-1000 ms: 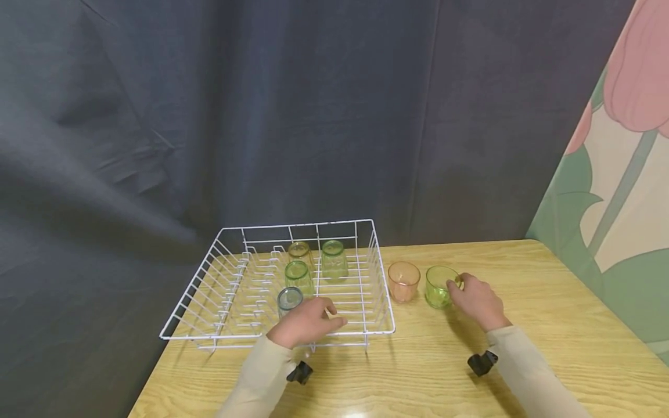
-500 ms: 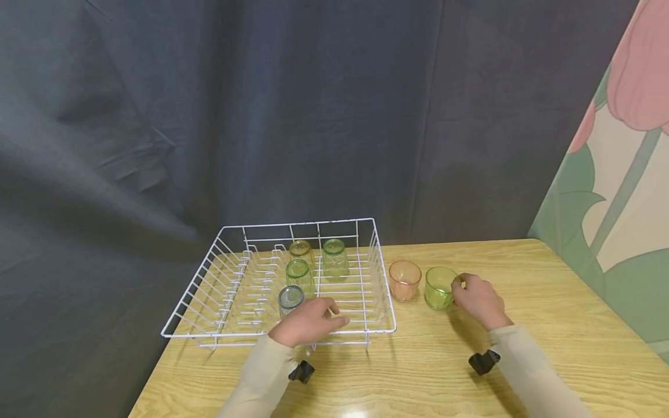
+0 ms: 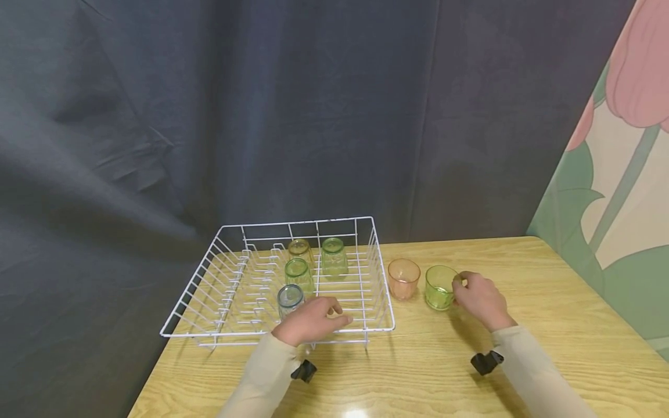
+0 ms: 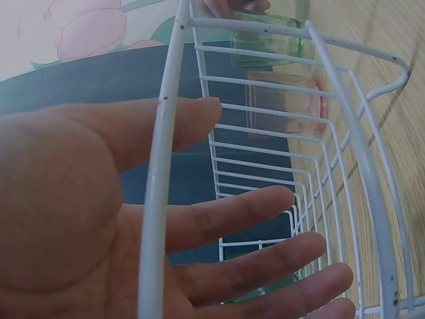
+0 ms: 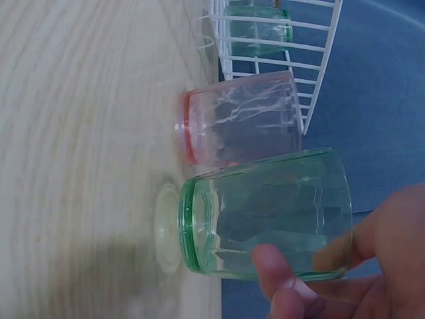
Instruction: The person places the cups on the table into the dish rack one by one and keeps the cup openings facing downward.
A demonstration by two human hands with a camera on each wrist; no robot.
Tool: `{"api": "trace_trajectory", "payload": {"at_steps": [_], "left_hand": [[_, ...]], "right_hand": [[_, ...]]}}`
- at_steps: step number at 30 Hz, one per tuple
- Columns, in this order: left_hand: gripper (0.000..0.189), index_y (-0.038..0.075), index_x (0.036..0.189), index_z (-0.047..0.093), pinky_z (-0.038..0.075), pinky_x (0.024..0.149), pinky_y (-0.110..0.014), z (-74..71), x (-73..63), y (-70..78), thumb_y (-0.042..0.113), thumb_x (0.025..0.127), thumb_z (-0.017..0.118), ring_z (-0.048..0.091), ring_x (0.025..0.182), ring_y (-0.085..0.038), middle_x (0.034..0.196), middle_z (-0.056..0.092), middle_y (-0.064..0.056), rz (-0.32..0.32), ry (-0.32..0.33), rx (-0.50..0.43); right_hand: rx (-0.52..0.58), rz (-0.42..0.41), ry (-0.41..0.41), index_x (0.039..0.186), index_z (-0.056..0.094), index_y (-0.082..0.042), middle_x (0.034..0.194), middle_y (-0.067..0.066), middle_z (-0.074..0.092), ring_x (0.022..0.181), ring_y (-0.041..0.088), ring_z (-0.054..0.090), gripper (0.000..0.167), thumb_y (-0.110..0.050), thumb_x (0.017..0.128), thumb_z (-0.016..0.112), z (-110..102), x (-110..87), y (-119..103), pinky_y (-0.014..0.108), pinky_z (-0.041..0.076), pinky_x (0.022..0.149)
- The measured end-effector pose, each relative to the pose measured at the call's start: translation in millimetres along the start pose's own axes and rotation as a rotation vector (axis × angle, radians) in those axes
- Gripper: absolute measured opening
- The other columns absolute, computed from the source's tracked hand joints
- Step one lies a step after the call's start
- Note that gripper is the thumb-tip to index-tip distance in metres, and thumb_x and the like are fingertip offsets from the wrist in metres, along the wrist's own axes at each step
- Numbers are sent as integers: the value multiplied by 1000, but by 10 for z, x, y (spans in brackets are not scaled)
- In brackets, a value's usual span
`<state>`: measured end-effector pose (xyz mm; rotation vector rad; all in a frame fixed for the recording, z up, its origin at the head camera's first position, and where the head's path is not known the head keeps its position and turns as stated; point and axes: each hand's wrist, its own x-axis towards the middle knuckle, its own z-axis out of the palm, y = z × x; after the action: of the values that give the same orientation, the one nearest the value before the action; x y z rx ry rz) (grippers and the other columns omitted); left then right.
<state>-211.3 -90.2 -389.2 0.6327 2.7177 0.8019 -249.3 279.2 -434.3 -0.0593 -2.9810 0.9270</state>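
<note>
On the right of the table, my right hand (image 3: 481,299) pinches the side of a light green glass (image 3: 439,288) near its rim. The right wrist view shows the thumb and a fingertip against the wall of the green glass (image 5: 265,212); whether its base touches the table I cannot tell. An orange-pink glass (image 3: 403,280) stands upright just left of it. My left hand (image 3: 312,321) hovers at the front rail of a white wire dish rack (image 3: 225,335), holding nothing. In the left wrist view its fingers (image 4: 246,211) are spread and loosely extended behind the wire.
Upturned glasses stand in the rack: a blue one (image 3: 290,299) partly behind my left hand, a green one (image 3: 298,276), an amber one (image 3: 299,251) and another green one (image 3: 334,258). A dark curtain (image 3: 313,116) hangs behind the wooden table (image 3: 418,371).
My right fingers have shifted slightly at the green glass's rim, with the thumb drawn a little right. My left hand has moved slightly right. The glasses stay where they were.
</note>
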Motion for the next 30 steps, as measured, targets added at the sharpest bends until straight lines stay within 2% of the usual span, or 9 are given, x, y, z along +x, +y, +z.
{"api": "trace_trajectory", "payload": {"at_steps": [8,16,23,30], "left_hand": [[48,2,118,67,53,85,-42,2,10,-14,45,97,59,65,97,-23,117,69,-11,-13,-6,-1],[59,2,134,57,53,89,-49,1,-23,25,47,97,59,63,109,-31,121,66,-18,-32,15,-8],[52,5,133,57,54,85,-46,-19,-9,62,43,98,60,66,100,-28,113,68,-16,-17,59,-27],[51,3,129,60,54,81,-40,-36,14,101,44,99,58,67,91,-21,104,71,-9,26,97,-45]], "right_hand": [[3,-30,19,129,56,9,80,7,75,73,22,67,49,-26,102,35,-27,-14,-76,35,44,52],[10,-49,65,133,54,8,79,6,75,61,17,62,49,-26,101,36,-59,-62,-154,35,42,45],[2,-87,146,132,57,5,74,0,73,55,17,57,47,-24,100,38,-119,-119,-273,34,39,43],[11,-105,175,133,57,2,75,1,73,53,17,55,46,-23,99,38,-175,-226,-444,34,38,44]]}}
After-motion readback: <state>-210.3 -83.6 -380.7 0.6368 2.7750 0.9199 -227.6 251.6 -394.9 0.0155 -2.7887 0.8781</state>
